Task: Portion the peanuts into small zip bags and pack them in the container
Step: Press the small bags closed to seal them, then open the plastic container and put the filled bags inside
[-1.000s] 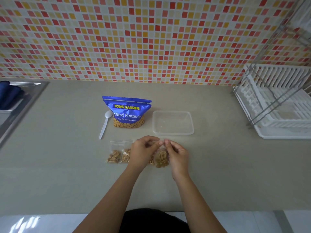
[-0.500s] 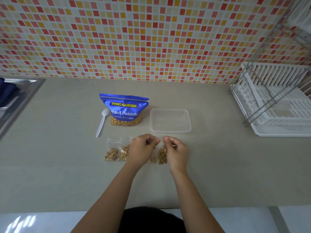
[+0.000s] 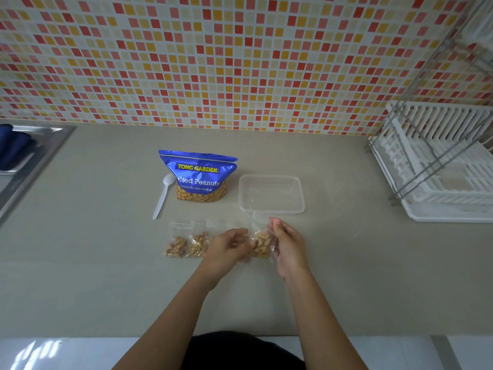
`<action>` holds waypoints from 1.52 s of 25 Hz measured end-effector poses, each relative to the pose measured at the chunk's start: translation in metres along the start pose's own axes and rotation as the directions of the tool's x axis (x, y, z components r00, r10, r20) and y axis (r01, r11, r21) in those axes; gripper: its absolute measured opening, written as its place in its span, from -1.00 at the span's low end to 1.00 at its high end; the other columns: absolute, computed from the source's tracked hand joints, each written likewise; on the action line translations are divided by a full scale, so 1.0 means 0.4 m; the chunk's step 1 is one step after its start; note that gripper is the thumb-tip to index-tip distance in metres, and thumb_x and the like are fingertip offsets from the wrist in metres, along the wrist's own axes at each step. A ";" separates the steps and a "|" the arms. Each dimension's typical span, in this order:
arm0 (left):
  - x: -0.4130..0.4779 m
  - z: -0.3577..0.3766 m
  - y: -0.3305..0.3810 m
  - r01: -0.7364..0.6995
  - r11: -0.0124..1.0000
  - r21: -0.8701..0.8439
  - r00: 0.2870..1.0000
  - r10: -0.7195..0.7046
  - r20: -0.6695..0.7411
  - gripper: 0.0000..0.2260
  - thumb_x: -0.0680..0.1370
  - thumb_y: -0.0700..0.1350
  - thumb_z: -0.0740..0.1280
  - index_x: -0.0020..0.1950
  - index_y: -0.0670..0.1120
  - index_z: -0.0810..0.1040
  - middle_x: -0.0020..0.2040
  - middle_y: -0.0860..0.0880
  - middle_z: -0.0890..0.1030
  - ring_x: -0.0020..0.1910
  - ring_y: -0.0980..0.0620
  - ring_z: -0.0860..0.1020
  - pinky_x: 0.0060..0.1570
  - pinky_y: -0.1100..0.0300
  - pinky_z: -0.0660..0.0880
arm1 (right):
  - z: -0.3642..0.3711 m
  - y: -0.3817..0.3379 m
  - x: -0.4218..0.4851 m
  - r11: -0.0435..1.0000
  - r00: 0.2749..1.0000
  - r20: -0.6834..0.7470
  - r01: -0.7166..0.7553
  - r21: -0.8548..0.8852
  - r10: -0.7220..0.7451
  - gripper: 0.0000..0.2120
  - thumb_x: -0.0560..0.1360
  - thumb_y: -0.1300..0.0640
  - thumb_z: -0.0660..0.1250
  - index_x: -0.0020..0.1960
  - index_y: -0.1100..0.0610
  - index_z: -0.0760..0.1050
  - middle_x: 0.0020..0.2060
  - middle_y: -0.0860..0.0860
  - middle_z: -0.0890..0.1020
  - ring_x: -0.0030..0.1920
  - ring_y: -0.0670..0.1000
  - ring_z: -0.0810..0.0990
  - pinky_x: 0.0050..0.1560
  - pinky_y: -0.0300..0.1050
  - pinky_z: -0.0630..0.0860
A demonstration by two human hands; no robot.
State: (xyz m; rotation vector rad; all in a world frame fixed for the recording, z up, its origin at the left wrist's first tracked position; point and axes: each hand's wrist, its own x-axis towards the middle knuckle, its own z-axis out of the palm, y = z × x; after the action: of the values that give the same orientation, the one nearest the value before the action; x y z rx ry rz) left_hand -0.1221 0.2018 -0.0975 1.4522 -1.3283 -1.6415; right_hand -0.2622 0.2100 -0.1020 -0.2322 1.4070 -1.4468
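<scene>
Holding filled zip bag (image 3: pixel 261 244) in right grip (image 3: pixel 289 247), fingers curled round it, left grip (image 3: pixel 226 247) at its edge, hold unclear; hovering over counter (image 3: pixel 106 263), container (image 3: pixel 269 178) just ahead, nearer right grip.

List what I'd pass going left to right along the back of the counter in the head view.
Sink → white spoon → blue peanut bag → clear container → white dish rack.
</scene>
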 end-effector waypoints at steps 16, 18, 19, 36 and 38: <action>0.018 0.035 -0.031 -0.251 0.508 0.824 0.909 0.417 0.020 -0.90 0.47 -0.17 0.34 -0.09 -0.20 0.58 -0.17 -0.17 0.59 -0.25 -0.19 0.60 -0.35 0.13 0.44 | -0.034 0.073 0.080 0.514 0.930 0.057 0.250 -0.821 -0.362 -0.63 0.40 0.05 0.41 0.15 0.18 0.54 -0.13 0.13 0.67 -0.10 0.11 0.62 0.03 -0.04 0.51; 0.036 0.018 -0.007 -0.231 0.583 0.779 0.890 0.450 -0.072 -0.80 0.45 -0.12 0.36 0.00 -0.20 0.61 -0.17 -0.19 0.63 -0.29 -0.18 0.61 -0.30 0.12 0.52 | -0.048 0.029 0.080 0.481 0.834 0.052 0.367 -0.796 -0.550 -0.68 0.41 0.08 0.38 0.12 0.19 0.54 -0.14 0.11 0.60 -0.21 0.07 0.55 -0.01 -0.06 0.51; 0.055 0.010 0.012 -0.205 0.645 0.736 0.890 0.436 -0.135 -0.74 0.47 -0.10 0.35 0.09 -0.21 0.59 -0.10 -0.20 0.64 -0.24 -0.17 0.62 -0.20 0.10 0.55 | -0.054 0.000 0.084 0.461 0.768 0.044 0.428 -0.777 -0.639 -0.71 0.42 0.13 0.37 0.11 0.21 0.53 -0.12 0.12 0.57 -0.22 0.05 0.53 -0.01 -0.11 0.47; 0.188 0.039 0.086 0.083 0.871 0.484 0.963 0.055 -0.263 -0.52 0.56 0.05 0.23 0.40 -0.17 0.32 0.36 -0.19 0.44 0.30 -0.16 0.43 0.28 0.09 0.35 | -0.101 -0.096 0.216 0.529 0.925 0.144 0.324 -0.785 -0.353 -0.48 0.50 0.14 0.32 0.39 0.29 0.29 0.40 0.20 0.34 0.42 0.08 0.31 0.42 -0.21 0.13; 0.173 0.039 0.091 0.029 0.903 0.429 0.932 0.131 -0.339 -0.57 0.54 -0.01 0.28 0.35 -0.18 0.39 0.28 -0.17 0.52 0.24 -0.12 0.49 0.20 0.15 0.40 | -0.101 -0.102 0.190 0.517 0.892 0.163 0.384 -0.765 -0.421 -0.51 0.49 0.15 0.33 0.37 0.26 0.33 0.41 0.17 0.34 0.43 0.05 0.28 0.37 -0.32 0.09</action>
State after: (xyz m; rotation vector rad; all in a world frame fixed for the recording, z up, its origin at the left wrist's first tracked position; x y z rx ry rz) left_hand -0.1607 0.1325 -0.0918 1.8452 -1.5496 -1.0079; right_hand -0.3457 0.1673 -0.1186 -1.1793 2.0652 -1.0691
